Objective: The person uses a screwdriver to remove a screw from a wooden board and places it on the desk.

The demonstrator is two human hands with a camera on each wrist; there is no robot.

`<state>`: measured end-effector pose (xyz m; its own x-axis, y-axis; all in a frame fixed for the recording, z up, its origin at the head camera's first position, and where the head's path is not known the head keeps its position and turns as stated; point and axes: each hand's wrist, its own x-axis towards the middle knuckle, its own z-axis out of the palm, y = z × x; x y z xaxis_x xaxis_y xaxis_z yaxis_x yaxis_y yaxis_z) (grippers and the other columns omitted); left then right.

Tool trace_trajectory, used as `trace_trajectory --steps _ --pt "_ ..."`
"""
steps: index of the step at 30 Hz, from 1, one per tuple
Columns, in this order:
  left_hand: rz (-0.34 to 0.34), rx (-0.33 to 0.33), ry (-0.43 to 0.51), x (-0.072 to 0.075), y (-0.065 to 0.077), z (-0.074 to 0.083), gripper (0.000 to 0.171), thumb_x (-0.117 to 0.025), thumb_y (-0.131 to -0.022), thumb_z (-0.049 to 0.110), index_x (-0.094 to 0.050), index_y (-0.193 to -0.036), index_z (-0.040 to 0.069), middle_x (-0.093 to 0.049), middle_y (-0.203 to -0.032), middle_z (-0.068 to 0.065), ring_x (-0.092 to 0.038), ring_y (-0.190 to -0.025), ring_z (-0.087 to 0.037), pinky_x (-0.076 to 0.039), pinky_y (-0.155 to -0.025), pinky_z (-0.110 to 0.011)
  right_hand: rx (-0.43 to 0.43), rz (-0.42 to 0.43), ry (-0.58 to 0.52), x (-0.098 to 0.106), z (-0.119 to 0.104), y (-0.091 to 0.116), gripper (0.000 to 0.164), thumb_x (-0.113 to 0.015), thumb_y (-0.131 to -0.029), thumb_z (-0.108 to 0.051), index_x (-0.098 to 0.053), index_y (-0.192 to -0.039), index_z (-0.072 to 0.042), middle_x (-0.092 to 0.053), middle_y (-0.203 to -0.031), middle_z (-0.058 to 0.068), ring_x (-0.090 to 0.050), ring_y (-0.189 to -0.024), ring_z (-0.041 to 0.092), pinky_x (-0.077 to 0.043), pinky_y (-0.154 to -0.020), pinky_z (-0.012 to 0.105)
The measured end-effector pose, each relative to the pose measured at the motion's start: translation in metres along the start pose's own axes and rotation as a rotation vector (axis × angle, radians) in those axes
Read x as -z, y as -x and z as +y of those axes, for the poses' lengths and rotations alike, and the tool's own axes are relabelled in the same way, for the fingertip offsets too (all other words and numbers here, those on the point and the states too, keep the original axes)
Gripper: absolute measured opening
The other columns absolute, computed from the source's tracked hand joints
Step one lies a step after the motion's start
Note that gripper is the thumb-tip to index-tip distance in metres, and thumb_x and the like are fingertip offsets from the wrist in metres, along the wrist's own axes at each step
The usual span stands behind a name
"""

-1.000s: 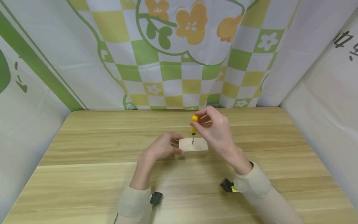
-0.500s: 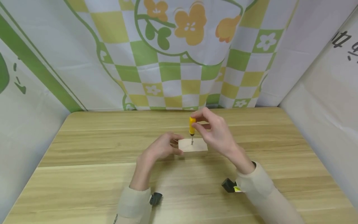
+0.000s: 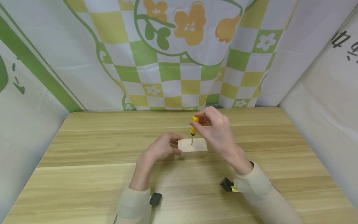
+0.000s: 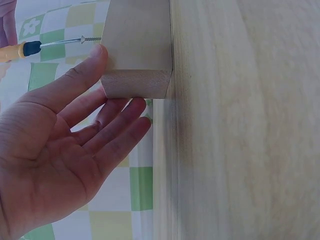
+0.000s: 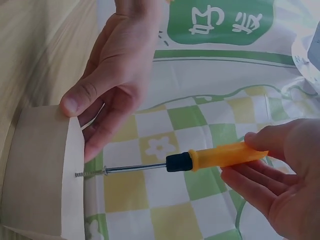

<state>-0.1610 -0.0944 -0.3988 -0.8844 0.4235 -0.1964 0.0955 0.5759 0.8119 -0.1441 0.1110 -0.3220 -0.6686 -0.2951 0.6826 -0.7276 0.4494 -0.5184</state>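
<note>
A pale wooden block (image 3: 199,145) lies on the table, its long side running left to right. My left hand (image 3: 160,147) holds the block's left end, thumb on the near edge and fingers round the far side. Between thumb and fingertips, my right hand (image 3: 219,132) pinches the yellow handle of a screwdriver (image 5: 215,156) above the block. The screwdriver's metal shaft reaches down to the head of a screw (image 5: 92,173), which stands in the block's top face with much of its thread showing. In the head view the handle leans slightly right.
The wood-grain table (image 3: 92,186) spreads around both hands. Behind it hangs a green, yellow and white checked curtain (image 3: 170,71). White sheeting (image 3: 321,93) closes off both sides. A small black camera (image 3: 155,199) sits at the left wrist, another black camera (image 3: 226,184) at the right.
The right hand shifts slightly left and back again, its fingers turning on the handle; the handle goes from tilted to upright to tilted. Left hand and block stay nearly still.
</note>
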Motion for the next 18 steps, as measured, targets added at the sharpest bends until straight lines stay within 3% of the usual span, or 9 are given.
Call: trace_trajectory --steps 10,18 --pt "-0.002 -0.01 0.003 0.0003 0.0014 -0.0003 0.056 -0.082 -0.079 0.008 -0.062 -0.132 0.003 -0.068 -0.125 -0.012 -0.066 -0.113 -0.025 -0.052 -0.102 -0.04 -0.053 -0.081 -0.106 0.0014 0.0004 -0.0008 0.022 -0.077 -0.082 0.004 -0.069 -0.102 0.002 -0.071 -0.097 0.012 -0.072 -0.086 0.022 -0.06 -0.074 0.022" --pt "0.008 0.019 -0.002 -0.0005 -0.0004 -0.0008 0.057 -0.082 -0.08 0.01 -0.062 -0.133 0.006 -0.066 -0.128 -0.01 -0.065 -0.115 -0.024 -0.051 -0.102 -0.04 -0.033 -0.018 0.019 -0.002 -0.001 0.0024 0.022 -0.08 -0.082 -0.005 -0.071 -0.102 -0.004 -0.062 -0.095 0.008 -0.069 -0.083 0.018 -0.06 -0.064 0.024"
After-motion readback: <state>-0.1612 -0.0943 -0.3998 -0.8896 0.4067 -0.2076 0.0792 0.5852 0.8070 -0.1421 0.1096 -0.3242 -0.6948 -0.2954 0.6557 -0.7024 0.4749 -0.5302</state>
